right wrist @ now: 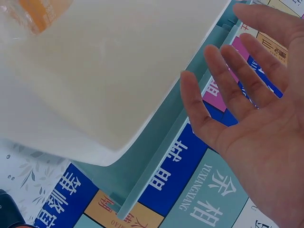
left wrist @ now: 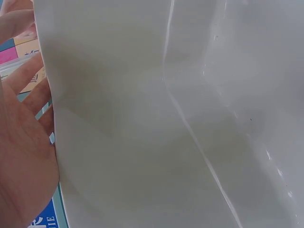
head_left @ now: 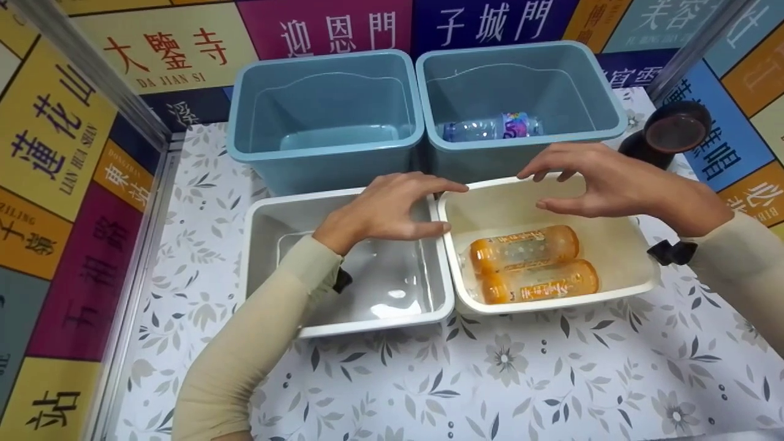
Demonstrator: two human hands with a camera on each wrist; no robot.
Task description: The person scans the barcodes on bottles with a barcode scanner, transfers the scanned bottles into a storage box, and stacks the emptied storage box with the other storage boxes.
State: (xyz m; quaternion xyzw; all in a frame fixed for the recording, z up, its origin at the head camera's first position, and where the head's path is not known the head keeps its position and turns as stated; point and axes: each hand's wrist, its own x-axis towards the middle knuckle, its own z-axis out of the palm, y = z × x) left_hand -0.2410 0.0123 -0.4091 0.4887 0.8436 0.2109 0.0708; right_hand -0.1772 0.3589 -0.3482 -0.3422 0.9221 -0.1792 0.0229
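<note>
My left hand [head_left: 398,208] hovers over the right side of a white bin [head_left: 343,257], its fingertips near the rim shared with the cream bin [head_left: 612,257]. It holds nothing, with fingers and thumb spread apart. Over the back rim of the cream bin hangs my right hand [head_left: 582,180], empty, fingers loosely bent; the right wrist view shows its palm and separated fingers [right wrist: 237,85]. Inside the cream bin two clear bottles lie side by side on their sides, one orange-patterned bottle [head_left: 524,248] behind another orange-patterned bottle [head_left: 542,283].
Behind stand two blue bins: the left blue bin [head_left: 331,150] and the right blue bin [head_left: 520,144], where a clear bottle with a colourful label [head_left: 493,127] lies. A dark rounded object [head_left: 677,125] stands at the right. Printed panels [head_left: 165,52] wall in the floral tabletop [head_left: 490,380].
</note>
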